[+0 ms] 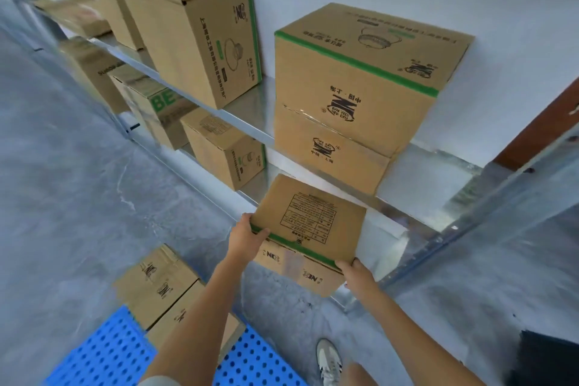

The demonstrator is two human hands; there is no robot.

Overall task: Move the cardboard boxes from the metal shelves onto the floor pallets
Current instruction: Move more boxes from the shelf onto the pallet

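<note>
A small cardboard box (308, 222) with a green tape line and a printed table on top juts out from the lower metal shelf (416, 229). My left hand (247, 236) grips its near left corner, and my right hand (355, 274) grips its near right corner. Two stacked boxes, the upper one (366, 72) with green tape, stand on the upper shelf (250, 103) just above. On the blue perforated floor pallet (106, 354) at the bottom left sit two cardboard boxes (159, 285), partly hidden by my left forearm.
More boxes stand on the shelves to the left, one tall box (203, 37) on the upper level and a smaller box (224, 150) below. A steel upright (488, 207) rises at the right. Grey concrete floor (62, 182) lies around; my shoe (329, 360) is beside the pallet.
</note>
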